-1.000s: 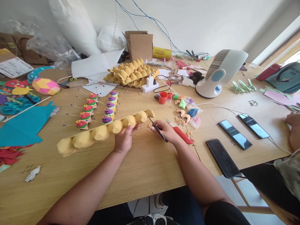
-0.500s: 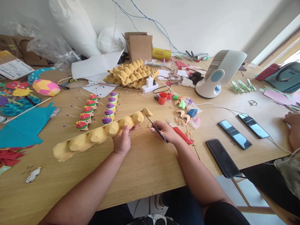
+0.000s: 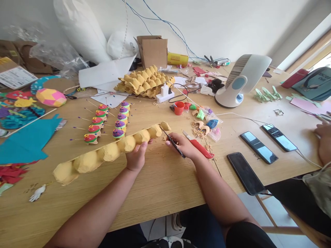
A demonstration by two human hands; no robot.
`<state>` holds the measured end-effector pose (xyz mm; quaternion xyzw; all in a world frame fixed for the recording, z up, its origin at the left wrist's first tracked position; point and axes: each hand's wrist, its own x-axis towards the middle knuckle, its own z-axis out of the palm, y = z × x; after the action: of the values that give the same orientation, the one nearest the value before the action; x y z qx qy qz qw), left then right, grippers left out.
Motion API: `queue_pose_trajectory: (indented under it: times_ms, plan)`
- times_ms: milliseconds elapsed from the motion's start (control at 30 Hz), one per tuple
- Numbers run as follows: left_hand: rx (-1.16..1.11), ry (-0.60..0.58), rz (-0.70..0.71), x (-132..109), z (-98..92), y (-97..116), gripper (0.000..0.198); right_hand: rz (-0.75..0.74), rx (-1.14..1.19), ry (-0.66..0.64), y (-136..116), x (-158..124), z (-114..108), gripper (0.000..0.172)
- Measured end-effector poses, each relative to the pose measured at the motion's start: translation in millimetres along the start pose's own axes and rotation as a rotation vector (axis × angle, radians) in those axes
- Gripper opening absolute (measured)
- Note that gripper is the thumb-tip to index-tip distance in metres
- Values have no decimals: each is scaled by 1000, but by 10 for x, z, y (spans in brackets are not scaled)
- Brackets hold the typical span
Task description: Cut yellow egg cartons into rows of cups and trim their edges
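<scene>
A long yellow strip of egg carton is gripped near its middle by my left hand, thumb in front and fingers behind. The strip slants above the table, its left end lower and nearer to me. My right hand is closed around dark scissors. The scissors' tips meet the strip close to its right end, between the last cups. Beyond the strip stand two rows of painted egg-carton caterpillars, one red and green, one purple. A red-handled knife lies just right of my right hand.
Egg cartons are stacked at the back beside a white power strip. A red cup, clay packets and a fan stand further right. Several phones, among them a black phone, lie near another person's hand.
My left hand has shifted the egg-carton strip slightly; its left end has come lower and nearer, and its right end has moved a little right. The scissors stay at nearly the same spot.
</scene>
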<state>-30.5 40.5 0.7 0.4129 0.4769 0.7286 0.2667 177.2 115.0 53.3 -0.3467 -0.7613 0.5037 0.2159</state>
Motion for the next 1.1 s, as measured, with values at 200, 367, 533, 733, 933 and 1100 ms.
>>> queue_pose_trajectory:
  times_ms: [200,367,533,733,933,1100]
  plan:
    - [-2,-31,8,-37,-25,-14,36,2,146,4,-49,-17,37,44]
    - [-18,-18,-14,-23,-35,-24,36,-3,109,60,14,10,74,44]
    - [-25,-14,-11,-28,-22,-17,34,-9,-63,125,64,21,69,40]
    - [-5,-36,-25,-47,-37,-18,34,-20,-83,132,51,17,73,42]
    - [-19,-43,-16,-44,-32,-20,32,-16,-143,143,34,20,86,39]
    - [-58,-50,-11,-39,-14,-19,32,-91,-260,195,34,27,74,38]
